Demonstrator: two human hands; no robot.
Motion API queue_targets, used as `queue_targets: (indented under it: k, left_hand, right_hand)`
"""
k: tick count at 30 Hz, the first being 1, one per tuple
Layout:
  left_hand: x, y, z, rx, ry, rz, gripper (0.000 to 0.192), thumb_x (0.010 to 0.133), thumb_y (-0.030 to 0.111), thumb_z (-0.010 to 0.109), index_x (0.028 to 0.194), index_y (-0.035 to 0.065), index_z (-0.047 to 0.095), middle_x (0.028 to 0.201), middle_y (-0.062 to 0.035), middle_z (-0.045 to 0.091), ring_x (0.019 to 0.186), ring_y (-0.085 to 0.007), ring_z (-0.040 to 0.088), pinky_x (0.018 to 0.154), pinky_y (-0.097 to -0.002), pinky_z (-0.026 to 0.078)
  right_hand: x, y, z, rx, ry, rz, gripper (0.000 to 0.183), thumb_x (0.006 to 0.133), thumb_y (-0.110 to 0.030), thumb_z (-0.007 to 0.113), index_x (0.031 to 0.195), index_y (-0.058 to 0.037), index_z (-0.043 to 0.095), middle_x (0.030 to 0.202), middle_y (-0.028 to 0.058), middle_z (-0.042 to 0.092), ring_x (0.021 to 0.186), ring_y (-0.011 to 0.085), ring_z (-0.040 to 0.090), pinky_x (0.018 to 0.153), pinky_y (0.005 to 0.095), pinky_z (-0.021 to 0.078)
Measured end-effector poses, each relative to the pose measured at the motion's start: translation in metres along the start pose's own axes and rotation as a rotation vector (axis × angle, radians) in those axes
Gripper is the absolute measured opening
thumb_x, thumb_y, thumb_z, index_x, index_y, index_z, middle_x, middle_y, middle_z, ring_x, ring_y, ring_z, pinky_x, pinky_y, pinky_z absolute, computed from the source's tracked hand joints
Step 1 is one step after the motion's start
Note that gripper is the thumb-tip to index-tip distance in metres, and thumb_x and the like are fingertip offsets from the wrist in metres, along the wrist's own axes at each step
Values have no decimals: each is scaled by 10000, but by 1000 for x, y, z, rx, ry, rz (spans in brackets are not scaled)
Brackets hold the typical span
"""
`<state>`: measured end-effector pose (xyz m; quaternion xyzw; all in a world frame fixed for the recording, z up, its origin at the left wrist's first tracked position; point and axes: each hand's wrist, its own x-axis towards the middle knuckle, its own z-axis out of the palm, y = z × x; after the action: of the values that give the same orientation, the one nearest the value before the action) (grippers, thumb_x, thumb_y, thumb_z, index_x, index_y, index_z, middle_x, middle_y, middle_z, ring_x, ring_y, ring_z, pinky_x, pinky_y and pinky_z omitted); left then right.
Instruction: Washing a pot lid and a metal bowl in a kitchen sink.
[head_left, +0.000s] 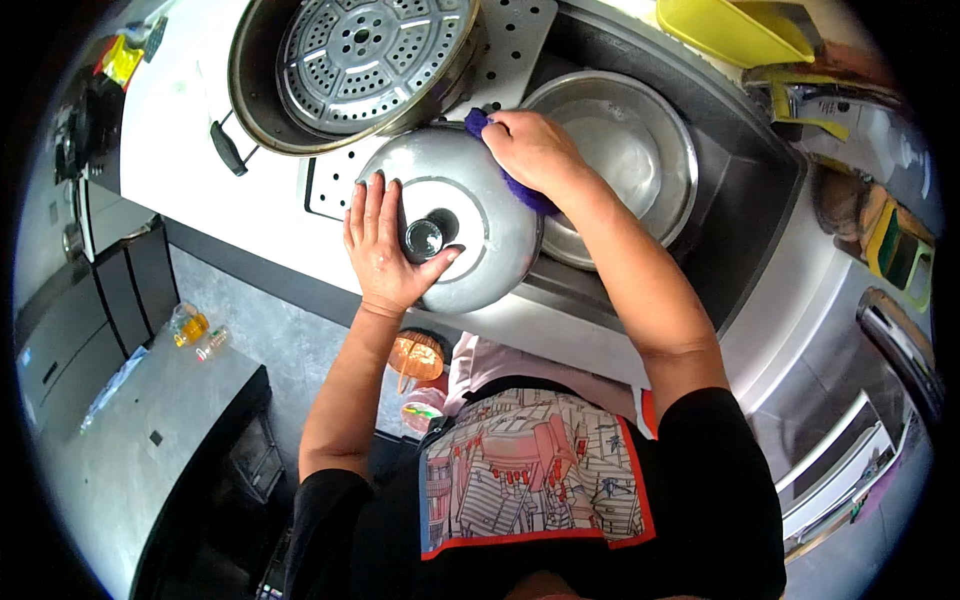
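Note:
A domed metal pot lid (499, 262) with a dark round knob (424, 239) rests over the front edge of the counter and sink. Flat on its left part lies my left hand (386, 259), fingers spread, the thumb beside the knob. My right hand (536, 150) grips a purple cloth (525, 196) and presses it to the lid's right rim. Behind the lid stands a large steamer pot (255, 112) with a perforated steamer plate (362, 79) in it. To the right, a metal basin (679, 157) with what looks like water sits in the dark sink (757, 187).
A perforated metal board (510, 67) lies partly under the pot and lid. Beyond the sink is a yellow-green plastic container (731, 34). Sponges (892, 240) stand at the far right. A wicker basket (416, 355) is on the floor below. At left is a grey-topped table (172, 405).

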<state>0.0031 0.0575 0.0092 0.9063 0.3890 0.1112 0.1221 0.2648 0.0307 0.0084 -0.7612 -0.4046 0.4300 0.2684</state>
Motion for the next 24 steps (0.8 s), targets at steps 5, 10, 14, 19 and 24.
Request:
queue_targets:
  k: [5,10,14,19,24]
  left_hand:
    - [-3,0,-1,6,-12,9,1112,647,719,781,1479,49,473,1561,-181,423,1466,-399,336,1181,-542,221]
    - [-8,-3,-3,30,18,10,1118,662,744,755,1481,39,467,1565,-204,407,1461,-409,336,1167,-538,238]
    - [-22,10,-11,118,-41,-50,1123,709,773,708,1506,32,428,1572,-223,381,1434,-423,356,1129,-539,285]
    - [-12,-7,-26,108,-47,74,1072,665,759,748,1440,59,504,1543,-213,419,1399,-423,397,1127,-543,294]
    - [-3,-22,-18,-87,-138,179,965,756,676,718,1469,71,482,1557,-196,419,1469,-401,343,1202,-555,207]
  right_hand:
    - [-56,54,9,134,128,36,381,963,-304,518,1144,-18,693,1099,245,685,1054,417,654,918,466,512]
    - [-94,76,48,293,277,-67,392,964,-225,611,1268,20,628,1233,246,661,1117,381,648,980,406,499]
    - [-72,73,41,391,189,1,443,934,-259,661,1277,20,629,1219,243,681,1041,341,696,899,384,539]
    - [-23,57,14,163,393,-395,280,864,-164,721,1107,-30,682,1066,186,721,933,362,705,838,401,551]
    - [-8,22,-17,285,271,-142,275,929,-200,645,1143,-32,681,1012,156,732,864,298,703,795,365,555]
